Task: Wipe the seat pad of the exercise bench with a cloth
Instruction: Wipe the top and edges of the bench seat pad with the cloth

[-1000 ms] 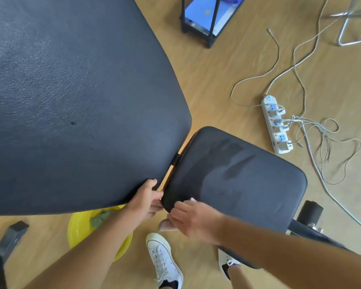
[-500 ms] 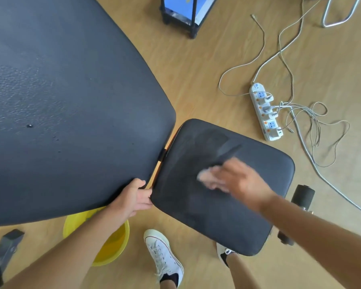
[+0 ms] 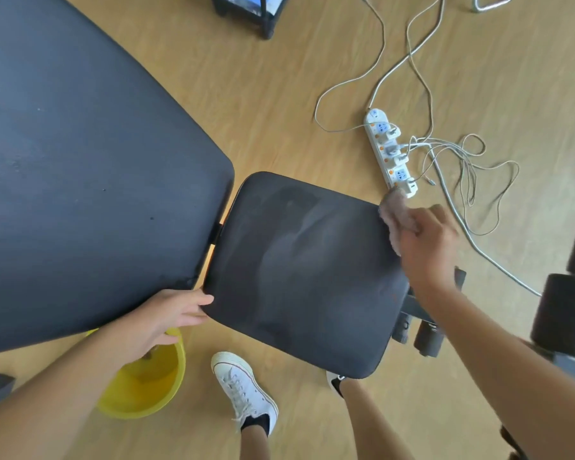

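The black seat pad of the bench fills the middle of the view, with damp streaks across its surface. My right hand presses a pinkish cloth against the pad's far right edge; part of the cloth is hidden under my fingers. My left hand rests on the pad's near left corner, fingers laid along its edge, holding nothing else. The large black back pad sits to the left, separated from the seat by a narrow gap.
A yellow basin stands on the wooden floor below my left arm. A white power strip with tangled cables lies just beyond the seat. Black foam rollers sit at the right. My white shoe is beneath the seat.
My right hand has swept the cloth from the pad's near left corner across its middle to the far right edge. My left hand stayed at the near left corner.
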